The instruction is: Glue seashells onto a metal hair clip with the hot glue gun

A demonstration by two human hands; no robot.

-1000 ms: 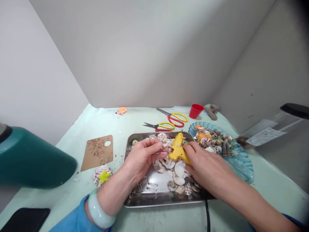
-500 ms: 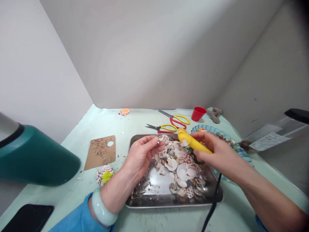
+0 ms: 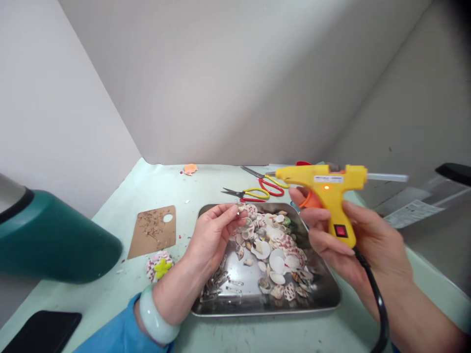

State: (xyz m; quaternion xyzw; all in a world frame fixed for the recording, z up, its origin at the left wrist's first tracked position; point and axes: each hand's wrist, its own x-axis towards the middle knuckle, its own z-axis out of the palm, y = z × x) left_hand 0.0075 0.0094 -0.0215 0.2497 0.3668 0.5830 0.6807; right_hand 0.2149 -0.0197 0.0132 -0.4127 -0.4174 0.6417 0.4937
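My right hand [image 3: 353, 235] grips a yellow hot glue gun [image 3: 324, 179] by its handle, fingers by the orange trigger. A small light glows on the gun's side, a clear glue stick [image 3: 388, 177] sticks out of its back, and its nozzle points left. My left hand [image 3: 217, 230] is closed in a pinch over the tray's far left part. What lies between its fingertips is too small and hidden to name. Beneath the hands is a metal tray [image 3: 265, 312] with a heap of seashells [image 3: 277, 260] and several metal pin clasps [image 3: 217, 287].
Two pairs of scissors [image 3: 270, 186] lie behind the tray. To the left are a brown card [image 3: 152, 233], a shell piece with a yellow-green flower [image 3: 162, 267], a dark green bottle [image 3: 55, 235] and a black phone [image 3: 44, 331]. An orange shell [image 3: 190, 169] lies farther back.
My right hand has moved right and turned the glue gun from over the shells to a level, side-on pose, with the cord swinging right. My left hand has stayed nearly still.
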